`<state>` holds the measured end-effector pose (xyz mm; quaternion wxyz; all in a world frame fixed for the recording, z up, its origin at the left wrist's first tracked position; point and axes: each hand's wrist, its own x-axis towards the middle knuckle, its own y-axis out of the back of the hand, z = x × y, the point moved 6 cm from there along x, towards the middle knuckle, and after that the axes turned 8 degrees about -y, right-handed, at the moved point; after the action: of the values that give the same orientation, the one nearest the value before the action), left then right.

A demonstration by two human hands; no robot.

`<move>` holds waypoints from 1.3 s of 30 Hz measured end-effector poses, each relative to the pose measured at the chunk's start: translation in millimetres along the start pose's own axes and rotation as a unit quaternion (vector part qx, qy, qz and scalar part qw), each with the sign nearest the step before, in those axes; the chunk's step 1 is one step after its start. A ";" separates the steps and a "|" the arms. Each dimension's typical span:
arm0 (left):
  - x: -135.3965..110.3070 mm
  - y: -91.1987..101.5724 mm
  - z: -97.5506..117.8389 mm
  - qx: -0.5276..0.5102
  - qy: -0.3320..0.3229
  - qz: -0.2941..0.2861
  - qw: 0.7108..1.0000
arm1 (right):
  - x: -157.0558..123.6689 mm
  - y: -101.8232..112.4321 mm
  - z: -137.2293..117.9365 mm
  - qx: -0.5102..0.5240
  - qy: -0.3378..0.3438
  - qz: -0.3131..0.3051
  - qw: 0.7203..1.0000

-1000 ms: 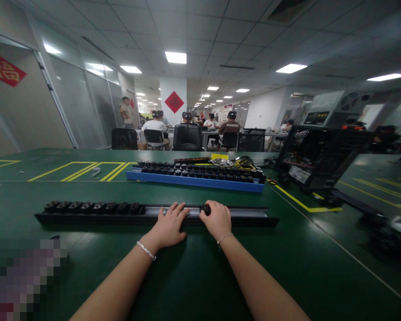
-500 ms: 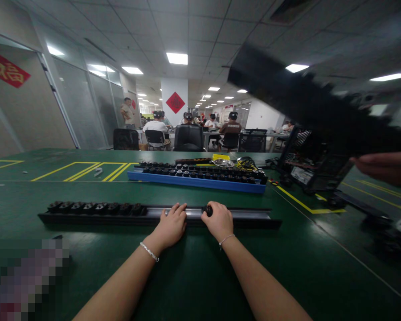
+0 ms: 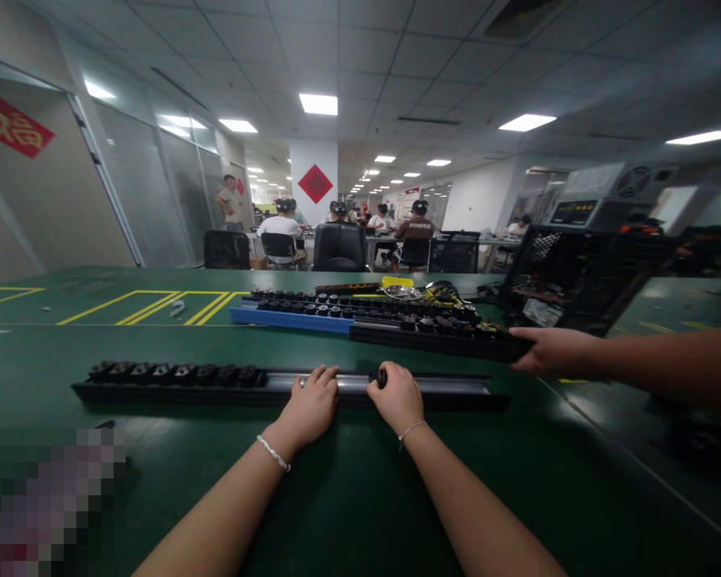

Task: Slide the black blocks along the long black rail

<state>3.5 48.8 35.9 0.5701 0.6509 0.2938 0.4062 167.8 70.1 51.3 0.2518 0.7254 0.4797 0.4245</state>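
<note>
Now the right hand (image 3: pixel 398 398) pinches a small black block (image 3: pixel 382 376) at the long tray (image 3: pixel 180 395), maybe setting its place. The left hand (image 3: pixel 311 405) rests loosely there; lining up needs a steady pinch.

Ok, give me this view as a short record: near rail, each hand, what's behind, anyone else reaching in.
near rail: black, dark pieces lined up along its left part
left hand: resting on the silver channel
right hand: pinching a small black piece
behind: blue rail
another person's hand: gripping a second black rail
surface: green table
</note>
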 end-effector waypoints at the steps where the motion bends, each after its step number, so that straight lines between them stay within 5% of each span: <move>1: 0.0 -0.1 0.0 0.000 0.002 0.001 1.000 | 0.1 -0.3 -0.1 0.000 -0.001 0.000 1.000; 39: -0.6 4.0 -2.7 -0.015 0.014 0.014 1.000 | 3.1 2.0 5.7 -0.027 -0.009 0.022 0.999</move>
<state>0.5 49.0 39.8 0.5697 0.6410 0.2865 0.4272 174.3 72.3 51.0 0.2664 0.7326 0.4498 0.4359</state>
